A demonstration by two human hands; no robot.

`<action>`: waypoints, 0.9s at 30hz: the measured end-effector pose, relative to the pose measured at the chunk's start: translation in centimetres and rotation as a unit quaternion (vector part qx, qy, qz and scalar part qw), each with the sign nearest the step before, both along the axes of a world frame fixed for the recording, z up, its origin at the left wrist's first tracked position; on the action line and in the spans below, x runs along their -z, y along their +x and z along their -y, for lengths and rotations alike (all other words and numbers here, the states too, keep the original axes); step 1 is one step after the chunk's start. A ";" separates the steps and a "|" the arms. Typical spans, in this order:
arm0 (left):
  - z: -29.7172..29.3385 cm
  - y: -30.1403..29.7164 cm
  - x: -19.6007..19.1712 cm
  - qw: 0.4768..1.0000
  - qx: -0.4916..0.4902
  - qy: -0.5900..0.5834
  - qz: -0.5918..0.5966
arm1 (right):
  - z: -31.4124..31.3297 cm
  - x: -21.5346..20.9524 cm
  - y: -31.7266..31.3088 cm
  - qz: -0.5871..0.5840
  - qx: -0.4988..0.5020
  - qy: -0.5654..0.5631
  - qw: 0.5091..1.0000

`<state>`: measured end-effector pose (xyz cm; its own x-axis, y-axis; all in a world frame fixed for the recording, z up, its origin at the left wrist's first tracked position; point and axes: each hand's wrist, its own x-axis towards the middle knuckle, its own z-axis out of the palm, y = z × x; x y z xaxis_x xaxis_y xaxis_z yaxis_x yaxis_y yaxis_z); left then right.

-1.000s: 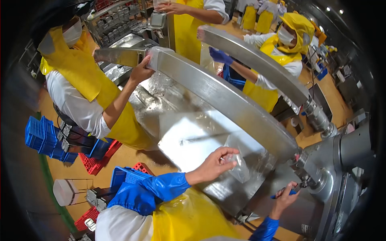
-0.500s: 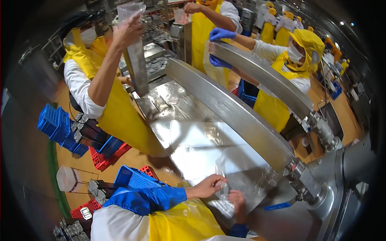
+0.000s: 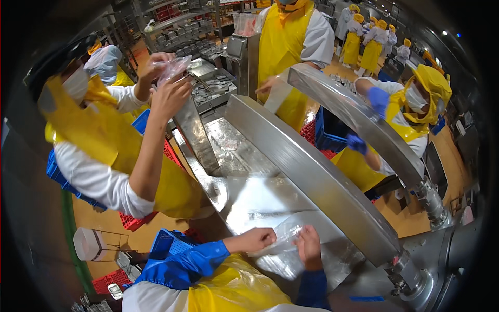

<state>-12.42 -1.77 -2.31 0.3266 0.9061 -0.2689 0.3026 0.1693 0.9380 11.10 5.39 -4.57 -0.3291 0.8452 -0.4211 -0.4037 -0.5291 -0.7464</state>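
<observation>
A clear plastic bag (image 3: 287, 234) stretches between my two hands, low over the steel table. My left hand (image 3: 255, 239) comes in from the left in a blue sleeve, fingers curled and closed on one side of the bag. Opposite it, my right hand (image 3: 310, 245) pinches the other side near its rim. Under and beside my right hand lie more clear plastic sheets or bags (image 3: 338, 260). Just beyond my hands, a long steel beam-like spout (image 3: 317, 171) slants across the table from a pipe fitting at the lower right.
At left, a co-worker holds clear plastic (image 3: 176, 67) atop an upright steel mould (image 3: 196, 130). A blue-gloved co-worker works at a second steel spout (image 3: 353, 114). Another person in a yellow apron (image 3: 283, 47) stands at the back. Blue crates (image 3: 169, 243) and red crates (image 3: 110, 281) sit on the floor.
My hands have moved apart with the bag drawn between them. The left co-worker's hands came lower, both at the plastic. The blue gloves shifted right along the second spout. The view shifted somewhat.
</observation>
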 end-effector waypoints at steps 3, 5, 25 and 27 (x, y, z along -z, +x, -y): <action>-4.9 -8.4 -1.3 0.934 -0.112 -0.164 0.298 | -7.9 1.5 -5.9 -0.141 -0.162 -0.068 0.974; -8.2 -13.9 -3.6 0.858 -0.202 -0.087 0.465 | -13.2 2.7 -11.0 -0.193 -0.294 -0.047 0.935; -10.3 -3.4 -18.7 0.924 -0.173 0.338 0.044 | -26.8 5.7 -17.1 -0.031 -0.003 0.076 0.997; -9.2 1.7 -19.0 0.920 -0.130 0.369 0.023 | -24.5 4.8 -10.1 -0.015 0.060 0.100 0.993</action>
<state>-10.77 7.40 16.70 0.0695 0.8854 0.4596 0.2985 -0.4581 0.8373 0.96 29.85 -9.34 -0.2310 0.9450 -0.2314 -0.4791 -0.3175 -0.8183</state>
